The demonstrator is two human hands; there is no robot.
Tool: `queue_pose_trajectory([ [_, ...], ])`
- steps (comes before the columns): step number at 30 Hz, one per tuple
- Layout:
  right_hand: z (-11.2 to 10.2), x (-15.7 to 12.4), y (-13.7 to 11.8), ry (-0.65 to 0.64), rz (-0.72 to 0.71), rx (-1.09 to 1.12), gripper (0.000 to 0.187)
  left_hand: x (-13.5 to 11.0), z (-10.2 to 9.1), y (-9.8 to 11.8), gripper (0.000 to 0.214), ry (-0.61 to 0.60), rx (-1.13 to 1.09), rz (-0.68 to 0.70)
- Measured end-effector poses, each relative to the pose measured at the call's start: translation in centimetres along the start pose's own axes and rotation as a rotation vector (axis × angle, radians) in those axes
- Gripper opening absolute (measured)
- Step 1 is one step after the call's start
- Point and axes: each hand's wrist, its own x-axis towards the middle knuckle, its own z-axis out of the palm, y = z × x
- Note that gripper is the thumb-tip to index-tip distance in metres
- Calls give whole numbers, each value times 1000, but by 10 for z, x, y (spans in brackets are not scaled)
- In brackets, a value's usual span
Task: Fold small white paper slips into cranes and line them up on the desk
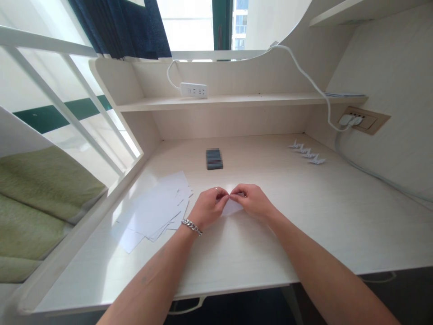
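Between my two hands, low over the desk, is a small piece of white paper [232,208]. My left hand [210,204], with a ring and a chain bracelet, pinches its upper edge between thumb and fingers. Close beside it, the fingertips of my right hand [252,200] pinch the same paper, and the two hands nearly touch. Part of the paper is hidden behind the fingers. To the left lies a loose pile of white paper sheets [155,205]. Several folded white paper cranes [309,153] stand in a row at the back right.
A dark phone-like object [214,159], blurred out, lies behind my hands. On the shelf [237,100] sits a white power strip [194,90]. Its cable [313,81] runs to a wall socket [367,120] on the right. A white railing [84,95] borders the left.
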Motion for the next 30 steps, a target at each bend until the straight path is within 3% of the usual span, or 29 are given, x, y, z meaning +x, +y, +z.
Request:
queue_pose_trajectory([
  [5, -8, 4, 7, 90, 72, -1, 14, 3, -14, -13, 19, -13, 8, -45],
  [8, -10, 6, 12, 153, 129, 74, 15, 6, -22, -24, 14, 127, -28, -129],
  [10, -9, 7, 14, 178, 158, 152, 18, 8, -21, -27, 17, 166, -191, -212],
  [13, -5, 7, 14, 158, 148, 234, 20, 8, -10, -23, 31, 77, -435, -207],
  [16, -3, 5, 10, 92, 107, 205, 18, 6, 0, -14, 28, 123, -336, -159],
  [21, 0, 0, 2, -72, 33, 46, 17, 2, 2, -6, 21, 74, -151, -110],
  [26, -10, 2, 6, -61, 52, 47, 16, 5, -7, -15, 21, 136, -172, -130],
  [30, -25, 5, 15, -22, 169, 153, 14, 9, -15, -24, 24, 221, -236, -202],
])
